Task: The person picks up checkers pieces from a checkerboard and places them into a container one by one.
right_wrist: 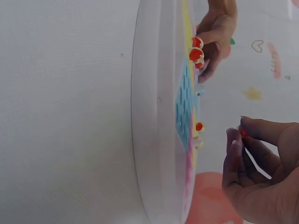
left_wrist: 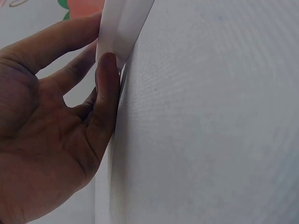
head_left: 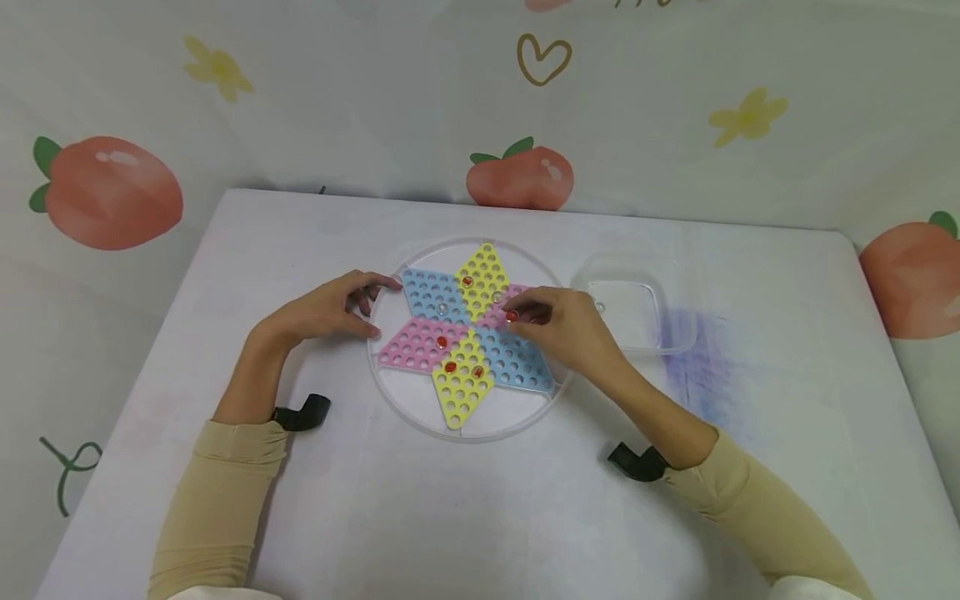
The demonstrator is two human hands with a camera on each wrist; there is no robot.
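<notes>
A round white Chinese checkers board (head_left: pixel 510 408) with a yellow, pink and blue star lies flat on the table. Above its right half, my right hand (head_left: pixel 566 321) pinches a red marble (head_left: pixel 512 317) between thumb and fingertips; the right wrist view shows this marble (right_wrist: pixel 243 133) clear of the board. My left hand (head_left: pixel 333 304) is at the left rim, thumb and index fingertip touching the edge (left_wrist: pixel 119 32) well apart, other fingers loosely bent. Several red-centred marbles (head_left: pixel 442 342) sit in the holes, along with clear ones (head_left: pixel 442 309).
Right of the board, partly behind my right forearm, stands a clear plastic container (head_left: pixel 660 350) with a clear marble (head_left: pixel 600 307) in it. Purple-blue staining (head_left: pixel 701 367) marks the white table beside it. A fruit-printed cloth (head_left: pixel 375 108) hangs behind the table.
</notes>
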